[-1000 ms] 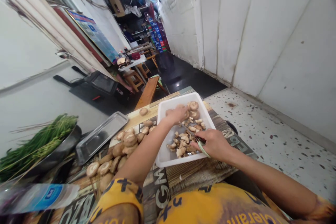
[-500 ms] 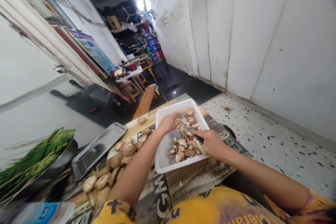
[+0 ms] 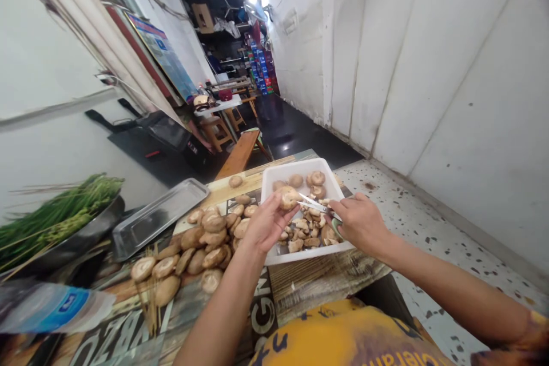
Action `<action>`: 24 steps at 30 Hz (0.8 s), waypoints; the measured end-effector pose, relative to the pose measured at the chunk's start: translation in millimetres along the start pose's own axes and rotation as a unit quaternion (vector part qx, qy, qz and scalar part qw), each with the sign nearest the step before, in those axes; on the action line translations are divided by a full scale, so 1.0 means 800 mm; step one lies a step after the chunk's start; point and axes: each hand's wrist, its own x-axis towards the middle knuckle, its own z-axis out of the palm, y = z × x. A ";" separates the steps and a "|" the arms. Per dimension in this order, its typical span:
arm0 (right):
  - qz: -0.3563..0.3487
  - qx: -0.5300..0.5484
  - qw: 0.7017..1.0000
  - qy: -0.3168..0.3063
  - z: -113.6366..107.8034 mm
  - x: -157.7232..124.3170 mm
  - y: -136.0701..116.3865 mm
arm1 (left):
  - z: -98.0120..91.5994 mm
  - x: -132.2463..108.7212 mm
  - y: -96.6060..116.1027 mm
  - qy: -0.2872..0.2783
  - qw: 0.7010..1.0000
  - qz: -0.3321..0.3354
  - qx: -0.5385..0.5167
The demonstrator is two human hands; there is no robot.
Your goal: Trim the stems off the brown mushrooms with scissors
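Over the white plastic tray (image 3: 271, 174), my left hand (image 3: 271, 222) is closed on a mushroom (image 3: 289, 197), its pale side turned toward the right. My right hand (image 3: 359, 218) grips scissors (image 3: 313, 204), whose blades point left and reach up to the mushroom. Whether the blades touch it I cannot tell. Inside the tray, cut mushroom stems (image 3: 302, 234) are gathered at the near side, while several whole mushrooms (image 3: 316, 178) sit at the far side. A heap of mushrooms (image 3: 214, 234) lies on the table left of the tray.
Left of the heap are a metal tray (image 3: 158, 214), a metal bowl of green vegetables (image 3: 107, 220) and a plastic bottle (image 3: 64, 306). Thin sticks (image 3: 150, 297) lie near the heap. A wooden bench (image 3: 240, 154) stands beyond the table.
My left hand has drawn back from the tray's far side and now holds a mushroom up to the scissors. More whole mushrooms show in the tray. The view has shifted slightly.
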 end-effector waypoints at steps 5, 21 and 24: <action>-0.004 0.015 0.997 -0.078 -0.008 0.001 -0.011 | 0.011 -0.003 -0.006 0.024 0.998 0.026 -0.057; 0.044 0.010 0.975 -0.219 -0.036 0.022 -0.010 | 0.004 -0.013 -0.014 -0.070 0.997 0.031 -0.011; 0.033 0.011 0.978 -0.207 -0.037 0.021 -0.015 | 0.009 -0.014 -0.020 -0.070 0.996 0.057 -0.004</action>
